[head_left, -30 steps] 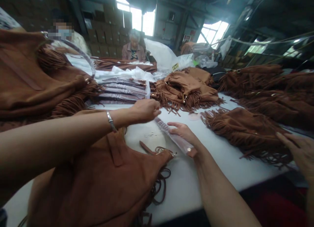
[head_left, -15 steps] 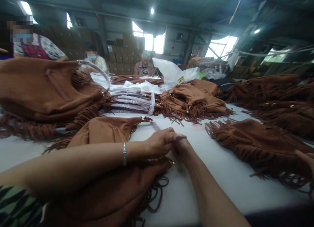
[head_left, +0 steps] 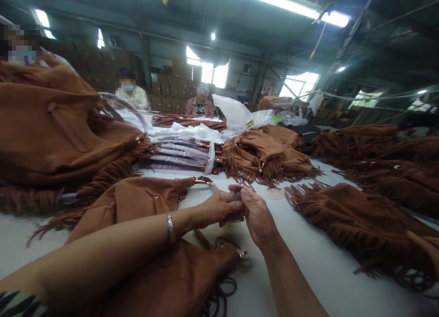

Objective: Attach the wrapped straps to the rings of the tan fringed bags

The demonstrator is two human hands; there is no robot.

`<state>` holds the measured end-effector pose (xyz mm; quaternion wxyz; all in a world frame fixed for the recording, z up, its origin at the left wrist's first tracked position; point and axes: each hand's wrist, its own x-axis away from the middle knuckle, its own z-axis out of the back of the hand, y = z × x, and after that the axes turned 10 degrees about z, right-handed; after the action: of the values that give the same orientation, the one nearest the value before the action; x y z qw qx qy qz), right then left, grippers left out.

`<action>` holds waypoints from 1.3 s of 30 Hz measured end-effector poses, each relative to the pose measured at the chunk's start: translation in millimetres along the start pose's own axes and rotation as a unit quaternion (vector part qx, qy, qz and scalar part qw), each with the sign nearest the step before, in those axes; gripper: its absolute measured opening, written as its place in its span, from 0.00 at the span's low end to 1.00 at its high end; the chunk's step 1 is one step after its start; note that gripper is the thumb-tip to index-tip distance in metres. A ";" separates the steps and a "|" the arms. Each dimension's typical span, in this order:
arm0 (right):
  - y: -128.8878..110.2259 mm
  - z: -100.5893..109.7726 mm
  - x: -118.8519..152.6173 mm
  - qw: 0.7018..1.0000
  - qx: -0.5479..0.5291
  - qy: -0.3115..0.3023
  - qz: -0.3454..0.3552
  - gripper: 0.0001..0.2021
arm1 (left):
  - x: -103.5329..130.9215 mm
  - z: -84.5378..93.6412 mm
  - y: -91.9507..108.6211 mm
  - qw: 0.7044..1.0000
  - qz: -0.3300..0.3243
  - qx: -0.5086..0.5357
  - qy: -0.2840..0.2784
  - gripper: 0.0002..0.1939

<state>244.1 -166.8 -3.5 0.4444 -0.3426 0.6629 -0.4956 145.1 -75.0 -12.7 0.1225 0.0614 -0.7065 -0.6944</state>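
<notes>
A brown suede-like handbag (head_left: 137,196) with fringe lies on the table in front of me, partly hidden under my left forearm. Its strap (head_left: 213,187), which looks wrapped in clear film, runs from a gold-coloured metal fitting into my hands. My left hand (head_left: 216,209), with a silver bangle at the wrist, is closed on the strap. Opposite it, my right hand (head_left: 259,214) meets the left fingertips, its fingers curled in around the same strap. Exactly how the fingers grip is partly hidden. The bag's near end, with another metal fitting, rests below the hands.
On the left stands a large brown fringed bag (head_left: 44,120). Further back lie a stack of plastic-wrapped straps (head_left: 181,152) and more fringed bags (head_left: 270,148). Another fringed bag (head_left: 346,212) lies right, touched by another person's hand (head_left: 425,248). Several people sit or stand across the white table (head_left: 267,280).
My hands have shifted in their grip: the right hand has turned, showing its palm side and thumb. The bag's near end sits slightly lower in view, and the camera has tilted up.
</notes>
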 end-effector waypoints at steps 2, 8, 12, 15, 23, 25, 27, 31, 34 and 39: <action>3.7 -2.9 -2.1 0.999 -0.034 0.008 -0.012 0.19 | -1.8 0.7 -4.2 1.000 0.006 -0.005 -0.006 0.28; 8.1 -6.6 -4.3 0.992 -0.120 0.017 -0.028 0.11 | -9.1 1.9 -15.7 0.998 -0.002 -0.046 0.045 0.26; 7.6 -1.8 -4.8 0.987 -0.154 0.036 -0.033 0.08 | -0.9 3.1 -15.4 0.991 -0.003 -0.106 0.087 0.22; 7.6 8.5 -5.5 0.981 -0.177 0.072 -0.043 0.08 | 18.8 0.5 -6.9 0.964 -0.031 -0.221 0.143 0.14; 14.4 20.4 -7.4 0.989 -0.135 0.049 -0.035 0.08 | 42.7 -23.5 22.9 0.900 0.056 -0.432 0.012 0.19; 14.7 19.5 -6.5 0.993 -0.110 0.026 -0.028 0.09 | 39.9 -26.4 21.7 0.885 0.083 -0.452 -0.070 0.22; 14.2 20.3 -5.4 0.996 -0.087 0.011 -0.019 0.11 | 38.1 -25.4 19.3 0.883 0.118 -0.439 -0.119 0.17; 13.1 23.8 -3.3 0.999 -0.053 -0.003 -0.010 0.13 | 40.6 -14.0 18.8 0.922 0.200 -0.303 -0.136 0.09; 12.2 24.1 -2.3 0.999 -0.030 -0.005 -0.009 0.13 | 46.5 -3.6 21.4 0.956 0.214 -0.134 -0.147 0.07; 10.6 23.4 -0.4 1.000 0.008 -0.006 0.005 0.15 | 58.7 12.2 20.2 0.969 0.185 0.123 -0.111 0.06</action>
<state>265.8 -171.8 -16.2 0.4535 -0.3390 0.6577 -0.4969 87.1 -77.7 12.5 0.1611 -0.1329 -0.7948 -0.5697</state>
